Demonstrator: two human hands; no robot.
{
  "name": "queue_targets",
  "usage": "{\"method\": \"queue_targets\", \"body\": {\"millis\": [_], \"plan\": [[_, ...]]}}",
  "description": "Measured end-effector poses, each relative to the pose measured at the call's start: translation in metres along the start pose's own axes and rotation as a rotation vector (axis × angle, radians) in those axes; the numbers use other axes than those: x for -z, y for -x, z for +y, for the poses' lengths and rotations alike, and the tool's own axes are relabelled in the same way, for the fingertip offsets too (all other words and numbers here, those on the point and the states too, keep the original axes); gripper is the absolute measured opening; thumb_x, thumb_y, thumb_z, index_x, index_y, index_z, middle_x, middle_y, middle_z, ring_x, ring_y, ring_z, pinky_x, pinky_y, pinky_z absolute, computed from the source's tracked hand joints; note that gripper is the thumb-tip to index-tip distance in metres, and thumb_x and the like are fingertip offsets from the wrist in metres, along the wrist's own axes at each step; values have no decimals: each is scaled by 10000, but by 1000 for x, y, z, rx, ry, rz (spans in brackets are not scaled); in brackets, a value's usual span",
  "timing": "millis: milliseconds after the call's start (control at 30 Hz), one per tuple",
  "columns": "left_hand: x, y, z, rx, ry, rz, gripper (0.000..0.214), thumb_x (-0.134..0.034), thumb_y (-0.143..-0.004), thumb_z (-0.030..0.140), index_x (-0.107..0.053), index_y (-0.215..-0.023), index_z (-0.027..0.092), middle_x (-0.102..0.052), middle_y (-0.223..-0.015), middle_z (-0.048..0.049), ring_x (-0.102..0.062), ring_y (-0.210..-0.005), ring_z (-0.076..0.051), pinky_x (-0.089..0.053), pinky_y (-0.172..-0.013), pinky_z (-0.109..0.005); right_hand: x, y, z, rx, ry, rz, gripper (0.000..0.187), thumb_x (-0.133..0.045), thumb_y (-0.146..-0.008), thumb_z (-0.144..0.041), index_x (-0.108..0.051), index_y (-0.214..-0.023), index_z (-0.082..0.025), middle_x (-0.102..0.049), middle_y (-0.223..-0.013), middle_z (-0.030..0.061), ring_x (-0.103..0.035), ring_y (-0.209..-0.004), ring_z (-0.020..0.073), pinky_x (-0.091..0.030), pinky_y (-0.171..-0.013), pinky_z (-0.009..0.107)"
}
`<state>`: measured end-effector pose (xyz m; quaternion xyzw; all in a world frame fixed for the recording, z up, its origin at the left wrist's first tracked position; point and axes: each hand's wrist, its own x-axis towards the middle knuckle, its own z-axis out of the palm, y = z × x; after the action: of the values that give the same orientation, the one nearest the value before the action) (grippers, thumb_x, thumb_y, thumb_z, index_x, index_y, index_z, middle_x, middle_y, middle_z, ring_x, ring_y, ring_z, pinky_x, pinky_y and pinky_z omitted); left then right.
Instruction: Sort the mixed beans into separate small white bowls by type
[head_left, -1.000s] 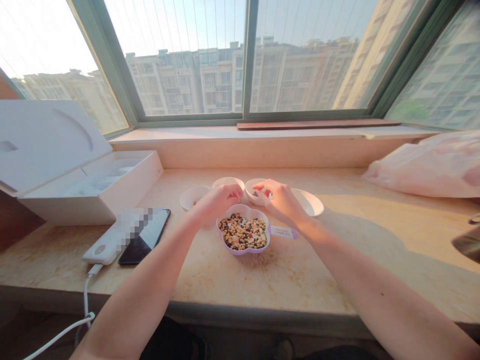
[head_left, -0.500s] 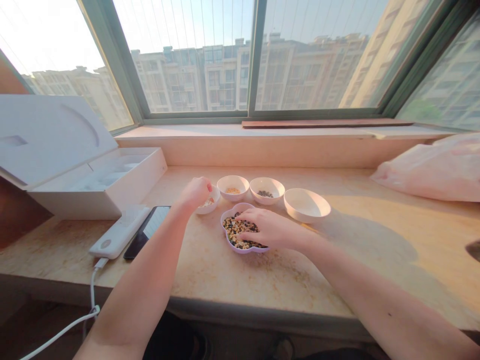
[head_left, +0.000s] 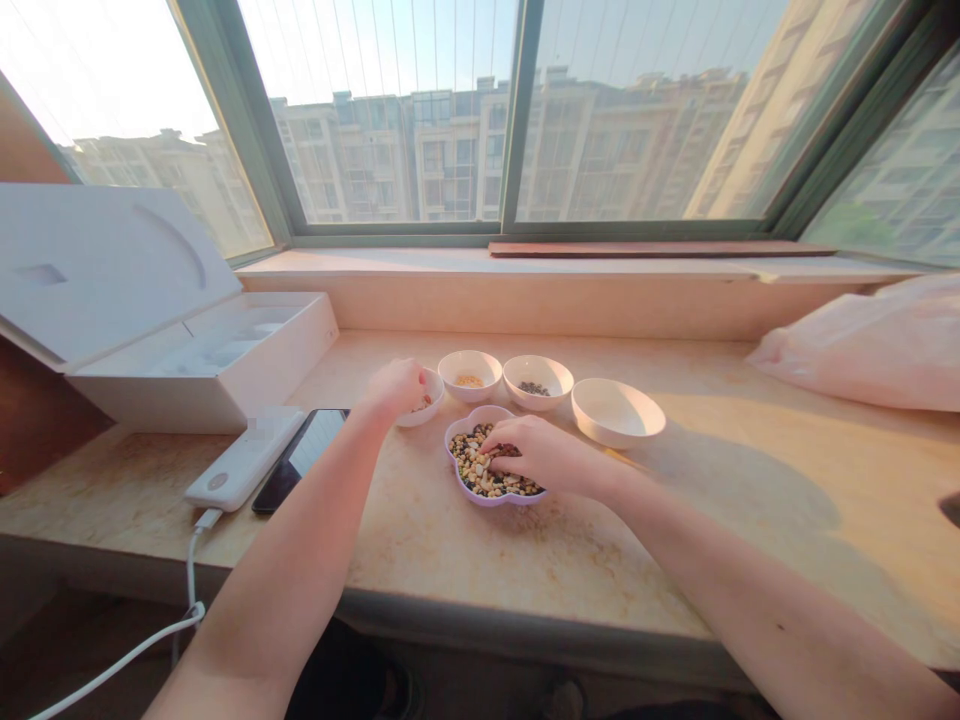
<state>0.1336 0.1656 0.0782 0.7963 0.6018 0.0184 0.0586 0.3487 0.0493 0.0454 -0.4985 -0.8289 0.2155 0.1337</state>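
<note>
My left hand point(head_left: 399, 388) hangs over the leftmost small white bowl point(head_left: 429, 408), its fingers curled together and pointing down. Whatever is between those fingertips is hidden; some reddish-and-white bits lie in that bowl. A purple flower-shaped bowl point(head_left: 469, 492) stands nearest me, filled with mixed beans point(head_left: 480, 475) in black, yellow, green and pale colours. Over its right side reaches my right hand point(head_left: 536, 455), thumb and forefinger drawn close among the beans. I cannot make out what they pinch. Behind stand a white bowl with yellow grains point(head_left: 470, 381) and another with dark beans point(head_left: 534, 388).
Right of these is a white bowl point(head_left: 619, 412) with nothing visible inside. On the left lie a phone point(head_left: 300, 460), a white power bank point(head_left: 244, 465) with a cable, and an open white box point(head_left: 262, 360). A pale plastic bag point(head_left: 870, 345) rests at the right.
The thumb and forefinger of my right hand have come closer together in the beans. My left hand stays at its bowl, fingers lower. The whole view has shifted slightly.
</note>
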Motion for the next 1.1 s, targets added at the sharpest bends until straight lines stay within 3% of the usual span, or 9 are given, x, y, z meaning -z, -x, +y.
{"method": "queue_targets", "body": {"millis": [600, 1100], "plan": [[3, 4, 5, 13, 7, 29, 284, -516, -829, 280, -788, -907, 253, -764, -990, -87, -708, -861, -255, -522, -737, -321, 2, -1, 1, 74, 39, 31, 226, -583, -921, -203, -803, -969, -221, -783, -965, 39, -697, -813, 192, -486, -743, 300], [3, 4, 5, -3, 29, 86, 287, -506, -866, 322, -771, -945, 242, -758, -1057, -84, -691, -964, -253, -533, -810, -323, 2, -3, 13, 74, -17, 176, 309, -577, -867, -112, -799, -1034, -246, -790, -1003, 26, -716, -821, 176, -543, -745, 278]]}}
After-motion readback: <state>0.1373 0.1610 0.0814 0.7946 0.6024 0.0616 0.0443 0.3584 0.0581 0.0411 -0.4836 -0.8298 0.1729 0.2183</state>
